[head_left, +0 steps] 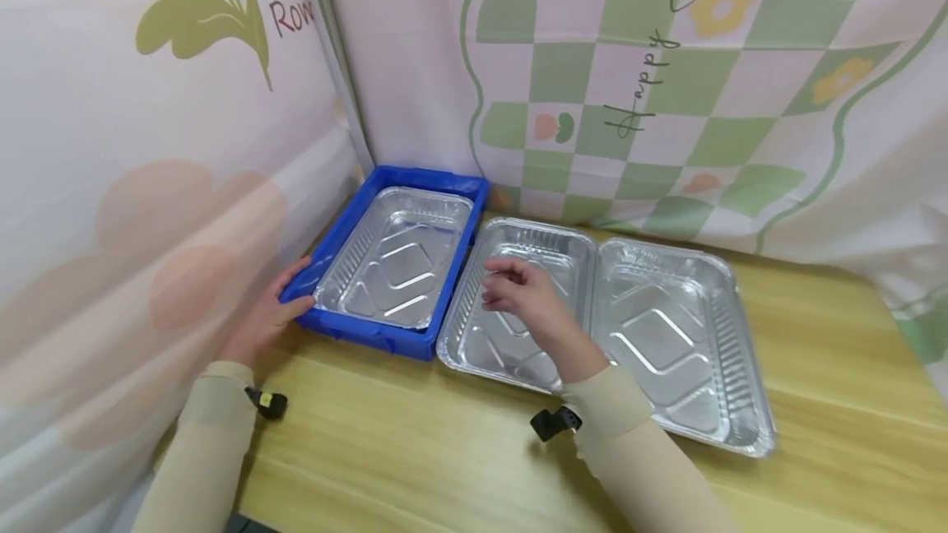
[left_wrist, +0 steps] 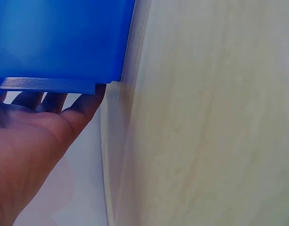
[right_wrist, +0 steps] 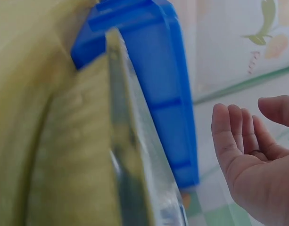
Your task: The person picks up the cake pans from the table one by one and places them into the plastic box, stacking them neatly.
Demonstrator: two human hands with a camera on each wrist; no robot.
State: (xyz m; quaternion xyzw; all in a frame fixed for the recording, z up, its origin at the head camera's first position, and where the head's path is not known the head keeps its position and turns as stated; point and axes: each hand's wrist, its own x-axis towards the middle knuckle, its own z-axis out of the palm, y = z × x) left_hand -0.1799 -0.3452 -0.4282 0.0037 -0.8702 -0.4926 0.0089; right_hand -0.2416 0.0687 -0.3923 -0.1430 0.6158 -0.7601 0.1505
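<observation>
A blue plastic crate [head_left: 385, 340] stands at the left with a foil tray [head_left: 403, 266] lying inside it. My left hand [head_left: 262, 319] holds the crate's near left corner. In the left wrist view, the fingers of that hand [left_wrist: 45, 136] reach up under the blue rim [left_wrist: 45, 84], and their tips are hidden. Above a second foil tray [head_left: 511, 356], just right of the crate, hovers my right hand [head_left: 526, 298]. It holds nothing; the right wrist view shows its fingers [right_wrist: 222, 127] loosely bent, with the thumb apart.
A third foil tray [head_left: 659, 336] sits on the wooden table [head_left: 385, 442], its edge against the second one. Printed cloth hangs behind the table [head_left: 592, 89] and along its left side [head_left: 185, 146], close to the crate. A pole [head_left: 341, 64] stands at their corner.
</observation>
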